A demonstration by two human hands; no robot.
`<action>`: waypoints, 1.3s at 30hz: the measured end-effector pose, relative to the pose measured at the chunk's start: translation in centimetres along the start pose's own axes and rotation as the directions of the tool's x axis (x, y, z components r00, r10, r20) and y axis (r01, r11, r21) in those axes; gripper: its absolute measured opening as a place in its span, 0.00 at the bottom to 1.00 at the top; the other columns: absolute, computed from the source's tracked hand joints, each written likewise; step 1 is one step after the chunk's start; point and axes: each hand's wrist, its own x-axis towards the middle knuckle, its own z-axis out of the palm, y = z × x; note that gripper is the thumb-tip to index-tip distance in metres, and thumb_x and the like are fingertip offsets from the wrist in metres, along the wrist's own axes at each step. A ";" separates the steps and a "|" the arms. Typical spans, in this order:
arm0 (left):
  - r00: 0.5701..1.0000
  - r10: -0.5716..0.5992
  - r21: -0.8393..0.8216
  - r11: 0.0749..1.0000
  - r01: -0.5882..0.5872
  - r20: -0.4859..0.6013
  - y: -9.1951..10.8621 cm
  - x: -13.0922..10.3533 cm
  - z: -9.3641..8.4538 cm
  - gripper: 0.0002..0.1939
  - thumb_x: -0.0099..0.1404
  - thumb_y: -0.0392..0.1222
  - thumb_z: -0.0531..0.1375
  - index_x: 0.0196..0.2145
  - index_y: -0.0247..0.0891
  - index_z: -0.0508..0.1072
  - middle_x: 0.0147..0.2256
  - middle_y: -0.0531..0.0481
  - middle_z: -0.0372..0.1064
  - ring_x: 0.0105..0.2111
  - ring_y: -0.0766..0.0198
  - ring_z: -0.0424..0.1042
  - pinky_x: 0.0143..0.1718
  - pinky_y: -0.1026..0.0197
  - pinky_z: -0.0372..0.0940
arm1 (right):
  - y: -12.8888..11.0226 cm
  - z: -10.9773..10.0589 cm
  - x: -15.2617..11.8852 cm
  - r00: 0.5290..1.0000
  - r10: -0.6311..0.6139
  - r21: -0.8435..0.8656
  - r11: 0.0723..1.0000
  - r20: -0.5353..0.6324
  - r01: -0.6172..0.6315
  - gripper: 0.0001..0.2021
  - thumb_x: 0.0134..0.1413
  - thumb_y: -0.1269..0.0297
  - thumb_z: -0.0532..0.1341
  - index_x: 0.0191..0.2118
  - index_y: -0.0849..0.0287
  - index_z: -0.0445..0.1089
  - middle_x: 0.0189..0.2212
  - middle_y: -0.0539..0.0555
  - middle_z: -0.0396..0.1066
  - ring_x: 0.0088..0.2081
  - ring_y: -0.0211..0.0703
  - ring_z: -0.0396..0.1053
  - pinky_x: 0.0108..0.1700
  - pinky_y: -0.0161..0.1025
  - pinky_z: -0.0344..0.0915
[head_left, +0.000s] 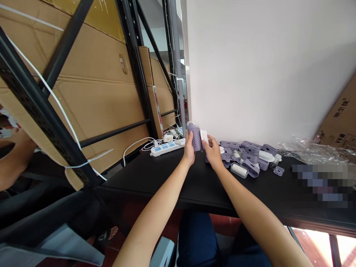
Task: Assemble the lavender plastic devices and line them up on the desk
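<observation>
your left hand (pixel 189 151) grips a perforated purple casing (pixel 195 139) above the black tabletop (pixel 164 174), toward its back edge; your right hand (pixel 214 152) pinches a white ribbed piece (pixel 204 135) beside it. a loose pinch could drop that piece among the heaped purple parts (pixel 250 148).

Grey-purple housing (pixel 196 138) is held near upright in left hand (pixel 189 150); hole pattern on face, top end looks translucent. Small white ridged part (pixel 204 135) is pinched in right hand (pixel 213 151), just beside housing; contact between them can't be confirmed.
</observation>
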 end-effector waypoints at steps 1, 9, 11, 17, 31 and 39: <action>1.000 0.006 0.011 1.000 -0.006 0.001 0.0 0.0 0.0 0.14 0.69 0.50 0.65 0.50 0.47 0.78 0.53 0.51 0.77 0.59 0.59 0.73 0.59 0.62 0.67 | -0.1 0.0 0.0 1.000 0.002 0.026 1.000 0.011 -0.002 0.28 0.61 0.53 0.62 0.63 0.61 0.67 0.56 0.64 0.75 0.56 0.50 0.74 0.60 0.48 0.70; 0.999 -0.021 0.029 0.999 0.022 -0.030 0.0 0.0 0.0 0.17 0.68 0.51 0.67 0.52 0.48 0.78 0.55 0.50 0.76 0.59 0.58 0.73 0.57 0.62 0.67 | -0.9 0.0 -0.3 1.000 0.011 0.063 0.998 0.026 -0.013 0.28 0.61 0.51 0.63 0.61 0.60 0.69 0.54 0.63 0.77 0.52 0.50 0.76 0.56 0.47 0.73; 0.999 -0.018 0.023 1.000 0.019 -0.031 -0.1 0.1 -0.1 0.17 0.68 0.51 0.67 0.53 0.48 0.78 0.55 0.51 0.76 0.59 0.59 0.73 0.57 0.62 0.67 | -0.6 -0.1 -0.2 0.999 0.010 0.026 1.000 0.051 -0.012 0.27 0.61 0.51 0.62 0.62 0.59 0.70 0.53 0.61 0.78 0.51 0.49 0.76 0.55 0.46 0.73; 1.000 -0.023 0.013 1.000 0.023 -0.014 -0.2 0.2 -0.4 0.16 0.68 0.50 0.66 0.52 0.48 0.78 0.54 0.51 0.77 0.58 0.59 0.74 0.57 0.62 0.68 | 0.2 -0.7 0.0 0.995 -0.026 -0.142 0.989 0.099 0.040 0.30 0.63 0.51 0.61 0.66 0.60 0.67 0.53 0.62 0.75 0.49 0.48 0.74 0.54 0.47 0.72; 0.930 -0.366 -0.167 0.915 0.367 0.035 1.2 0.8 -0.5 0.20 0.71 0.54 0.61 0.44 0.33 0.80 0.37 0.42 0.82 0.38 0.55 0.82 0.46 0.55 0.77 | -0.7 -3.0 0.1 0.901 -0.239 -0.329 0.872 0.361 0.363 0.34 0.63 0.54 0.65 0.73 0.50 0.61 0.60 0.61 0.69 0.55 0.51 0.70 0.59 0.50 0.69; 0.875 -0.471 -0.136 0.865 0.483 0.114 1.8 0.7 -0.5 0.21 0.73 0.54 0.58 0.46 0.33 0.79 0.37 0.41 0.82 0.38 0.54 0.83 0.42 0.55 0.79 | -0.6 -4.0 0.9 0.850 -0.318 -0.362 0.800 0.420 0.479 0.36 0.63 0.55 0.67 0.73 0.48 0.61 0.70 0.58 0.64 0.68 0.56 0.63 0.70 0.54 0.58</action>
